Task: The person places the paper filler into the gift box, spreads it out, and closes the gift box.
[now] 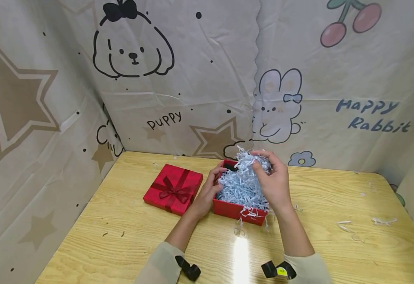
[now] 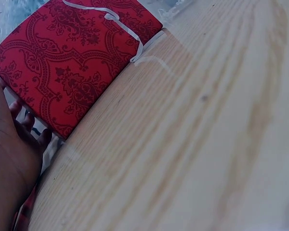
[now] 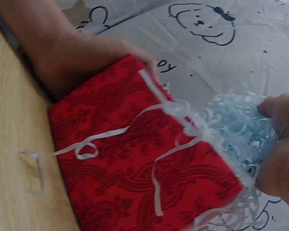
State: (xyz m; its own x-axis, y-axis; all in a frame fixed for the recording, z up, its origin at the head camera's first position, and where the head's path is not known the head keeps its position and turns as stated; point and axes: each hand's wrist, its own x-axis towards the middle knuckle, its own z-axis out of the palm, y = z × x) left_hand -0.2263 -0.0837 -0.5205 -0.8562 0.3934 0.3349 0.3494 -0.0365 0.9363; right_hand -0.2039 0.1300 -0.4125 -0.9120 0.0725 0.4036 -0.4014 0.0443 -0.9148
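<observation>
A red gift box [image 1: 240, 212] with a dark damask pattern stands on the table, filled with pale blue shredded paper [image 1: 238, 189]. My left hand [image 1: 207, 193] holds the box's left side, thumb and fingers around the rim; the left wrist view shows its fingers [image 2: 29, 122] curled along the wall. Over the box's right part, my right hand [image 1: 276, 181] grips a clump of the shreds [image 1: 246, 161] raised above the rest. Something dark [image 1: 231, 167] shows in the box's far left corner, mostly covered. White strands [image 3: 106, 134] hang down the front wall.
A red lid [image 1: 173, 188] with a dark red ribbon bow lies left of the box, close to my left forearm. Loose white strands [image 1: 384, 221] are scattered on the wooden table [image 1: 114, 244]. A printed cloth [image 1: 207, 79] hangs behind the table and at its sides.
</observation>
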